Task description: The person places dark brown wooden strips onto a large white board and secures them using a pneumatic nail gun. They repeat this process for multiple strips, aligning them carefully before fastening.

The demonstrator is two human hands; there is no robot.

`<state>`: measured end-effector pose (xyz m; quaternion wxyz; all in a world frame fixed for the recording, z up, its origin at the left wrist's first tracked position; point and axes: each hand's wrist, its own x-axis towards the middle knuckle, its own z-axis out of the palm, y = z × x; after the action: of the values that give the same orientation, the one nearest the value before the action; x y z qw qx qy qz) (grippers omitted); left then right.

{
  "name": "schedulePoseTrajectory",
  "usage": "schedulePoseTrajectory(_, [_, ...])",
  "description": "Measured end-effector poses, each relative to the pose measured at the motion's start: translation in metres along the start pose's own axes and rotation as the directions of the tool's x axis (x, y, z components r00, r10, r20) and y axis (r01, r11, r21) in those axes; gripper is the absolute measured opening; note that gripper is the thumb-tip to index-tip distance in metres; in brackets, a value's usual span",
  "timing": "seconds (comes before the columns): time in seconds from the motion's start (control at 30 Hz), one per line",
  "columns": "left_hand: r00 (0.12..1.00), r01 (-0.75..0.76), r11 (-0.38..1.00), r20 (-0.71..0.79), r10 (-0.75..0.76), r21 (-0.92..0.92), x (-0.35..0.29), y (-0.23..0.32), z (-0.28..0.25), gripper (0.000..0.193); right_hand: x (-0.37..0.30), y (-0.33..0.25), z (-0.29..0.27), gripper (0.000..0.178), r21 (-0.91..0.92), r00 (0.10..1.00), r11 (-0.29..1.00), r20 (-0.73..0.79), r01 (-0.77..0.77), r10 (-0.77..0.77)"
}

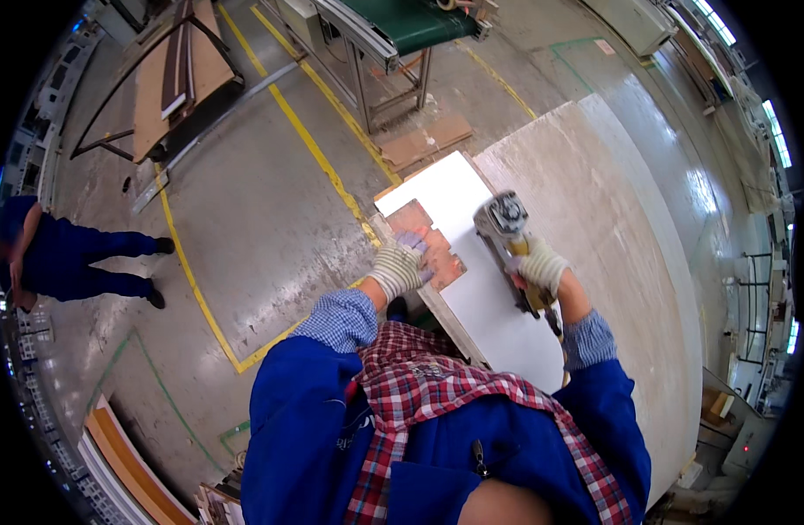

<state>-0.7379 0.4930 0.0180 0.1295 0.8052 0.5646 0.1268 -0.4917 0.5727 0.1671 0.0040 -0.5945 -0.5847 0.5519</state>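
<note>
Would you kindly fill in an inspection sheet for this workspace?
Surface: large pale sheet, right of the white panel.
Job's things: brown stepped plate at the panel's left edge; nail gun above the panel.
Clutter: flat brown sheets on the floor.
Left hand: gloved, on the plate.
Right hand: gloved, gripping the nail gun.
Cables: nothing seen clearly.
Surroundings: green-belted conveyor, yellow floor lines, person in blue standing at left.

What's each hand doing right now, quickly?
Left hand: touching the reddish-brown notched piece; whether it grips it can't be told.
Right hand: closed, holding the power tool.
</note>
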Motion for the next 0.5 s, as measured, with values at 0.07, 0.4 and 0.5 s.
schedulePoseTrajectory(0.07, [0.993, -0.045, 0.998, -0.115, 0.041, -0.034, 0.004, -0.005, 0.001, 0.047, 0.019, -0.018, 0.005, 0.021, -0.062, 1.000, 0.998, 0.029, 0.006, -0.005])
schedulePoseTrajectory(0.4, [0.971, 0.160, 0.970, 0.206, -0.122, -0.183, 0.016, -0.008, -0.017, 0.034, 0.022, -0.051, 0.036, 0.031, -0.063, 0.979, 0.998, 0.203, 0.021, -0.008])
schedulePoseTrajectory(0.5, [0.991, 0.111, 0.966, -0.051, -0.126, -0.233, 0.032, -0.019, -0.029, 0.030, 0.020, -0.052, 0.039, 0.036, -0.062, 0.979, 0.998, 0.204, -0.009, 0.022])
